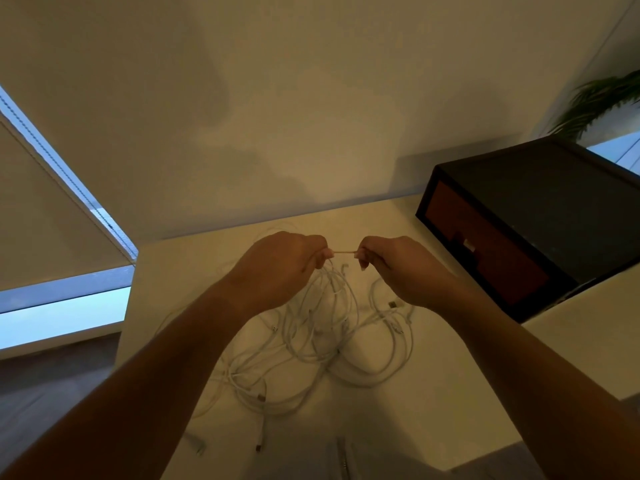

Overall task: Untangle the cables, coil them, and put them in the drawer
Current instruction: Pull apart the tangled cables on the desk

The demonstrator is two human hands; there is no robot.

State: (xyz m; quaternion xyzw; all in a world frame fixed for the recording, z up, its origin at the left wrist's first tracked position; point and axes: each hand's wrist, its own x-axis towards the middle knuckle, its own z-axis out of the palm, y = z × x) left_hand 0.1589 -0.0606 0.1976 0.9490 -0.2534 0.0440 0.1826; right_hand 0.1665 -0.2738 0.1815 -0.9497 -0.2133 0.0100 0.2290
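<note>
A tangle of white cables (322,337) lies on the white table (433,410), with several plugs showing among the loops. My left hand (277,268) and my right hand (398,268) are raised above the pile, each pinching one end of a short taut stretch of cable (344,251) between them. More strands hang from my left hand down into the tangle. A dark drawer box (540,216) with a reddish-brown drawer front (485,251) stands at the right of the table; the drawer looks closed.
The table backs onto a plain wall. A window with a blind (52,220) is at the left, and the floor lies below the table's left edge. A green plant (602,98) rises behind the drawer box. Loose cable ends (259,445) lie near the table's front edge.
</note>
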